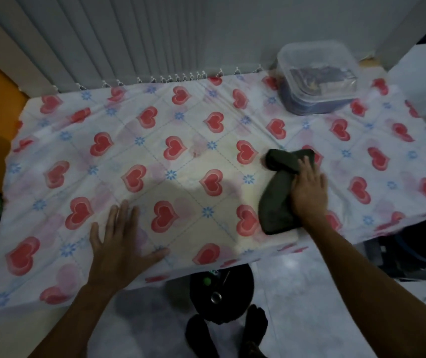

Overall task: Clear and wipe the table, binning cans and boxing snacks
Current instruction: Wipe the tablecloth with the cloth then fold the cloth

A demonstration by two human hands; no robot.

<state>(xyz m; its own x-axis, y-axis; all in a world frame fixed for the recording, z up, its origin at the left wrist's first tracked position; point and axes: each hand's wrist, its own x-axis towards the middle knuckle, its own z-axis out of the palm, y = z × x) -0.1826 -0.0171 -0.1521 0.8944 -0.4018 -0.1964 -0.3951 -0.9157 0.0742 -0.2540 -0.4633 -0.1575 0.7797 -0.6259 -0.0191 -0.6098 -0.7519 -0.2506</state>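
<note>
Cloth vs. grip: the dark green cloth (280,192) lies under the right hand (310,187); the palm and fingers press flat on its right flank, and most of the cloth shows to the left of the hand and beyond the fingertips.
Right hand state: fingers extended and close together, laid flat on the cloth, pressing rather than pinching; no fold is seen gathered between thumb and fingers.
Left hand state: the left hand (121,244) lies palm down on the table covering, fingers spread wide, holding nothing.
Cloth position: on the table (155,140), right of centre, its near end close to the near edge.
Cloth appearance: dark olive green, soft, bunched into a thick elongated wad; the far end is folded over into a rounded lump turned to the left, the near end broader and blunt.
Cloth axis: long axis runs from the near edge toward the far edge, leaning slightly rightward as it goes away; the far end hooks left.
Table covering: white sheet with red hearts and small blue flowers, wrinkled, hanging over the near edge.
Plastic box: a clear lidded plastic box (317,76) stands at the far right corner, well apart from the cloth; dark contents inside, not identifiable.
Bin: a round black bin (222,293) stands on the floor below the near edge, between the person's feet and the table; small objects inside, too blurred to identify.
</note>
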